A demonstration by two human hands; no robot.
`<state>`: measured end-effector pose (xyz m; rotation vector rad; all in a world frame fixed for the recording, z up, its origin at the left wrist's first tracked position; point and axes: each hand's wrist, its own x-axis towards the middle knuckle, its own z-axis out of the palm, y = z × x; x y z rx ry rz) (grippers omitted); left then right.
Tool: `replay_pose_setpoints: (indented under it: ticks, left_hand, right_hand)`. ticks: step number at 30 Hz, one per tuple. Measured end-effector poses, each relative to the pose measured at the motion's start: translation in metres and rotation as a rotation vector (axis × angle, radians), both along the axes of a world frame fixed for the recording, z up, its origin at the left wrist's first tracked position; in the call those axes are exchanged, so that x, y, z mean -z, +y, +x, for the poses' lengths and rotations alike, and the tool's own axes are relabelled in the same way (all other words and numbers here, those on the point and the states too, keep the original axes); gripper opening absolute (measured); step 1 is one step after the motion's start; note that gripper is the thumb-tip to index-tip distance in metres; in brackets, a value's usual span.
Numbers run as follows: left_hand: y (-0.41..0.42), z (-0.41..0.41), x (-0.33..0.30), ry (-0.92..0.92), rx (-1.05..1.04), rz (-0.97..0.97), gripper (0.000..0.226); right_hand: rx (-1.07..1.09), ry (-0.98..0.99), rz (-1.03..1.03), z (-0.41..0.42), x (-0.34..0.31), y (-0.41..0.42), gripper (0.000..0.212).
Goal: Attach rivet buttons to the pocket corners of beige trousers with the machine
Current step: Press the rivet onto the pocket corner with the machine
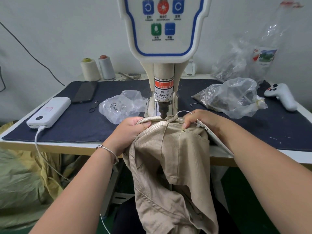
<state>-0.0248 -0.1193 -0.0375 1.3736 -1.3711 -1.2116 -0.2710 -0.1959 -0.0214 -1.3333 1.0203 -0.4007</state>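
Head view: beige trousers (170, 149) hang over the worktop's front edge, waistband beneath the machine (163, 108) punch. Left hand (131, 132) and right hand (200, 121) each grip waistband fabric. Risk: fingertips near punch; cloth slipping misplaces rivet (183, 131).

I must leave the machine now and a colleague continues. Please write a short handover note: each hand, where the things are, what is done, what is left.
Left hand: grips the waistband of the beige trousers, left of the machine's punch.
Right hand: fingers pinch the waistband on the right side, next to a paper tag.
The trousers hang over the table edge, with the waistband right under the punch.
Done: one rivet button sits at a pocket corner.
Left: the other pocket corners, as far as visible. Loose rivets seem to be in the plastic bags.
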Motion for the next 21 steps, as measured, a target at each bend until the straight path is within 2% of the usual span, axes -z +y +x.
replay_pose_setpoints:
  ticks: [4,9,16,21]
  left_hand:
    - [-0.0003,0.0007,-0.0003,-0.003,0.001,0.004,0.022]
    - [-0.0017,0.0036,0.0015,-0.004,-0.005,0.026,0.019]
    - [-0.0004,0.0047,0.0009,-0.031,0.009,0.026,0.024]
    - [-0.0002,0.0058,0.0000,-0.028,0.020,0.030,0.019]
  right_hand:
    - [0.006,0.018,0.006,-0.0004,0.0004,-0.0021,0.037]
    - [0.015,0.092,-0.009,0.0003,0.0009,-0.0042,0.020]
    - [-0.023,0.058,-0.084,0.0002,0.0011,-0.0048,0.022]
    - [-0.027,0.047,-0.091,0.0002,0.0014,-0.0051,0.029]
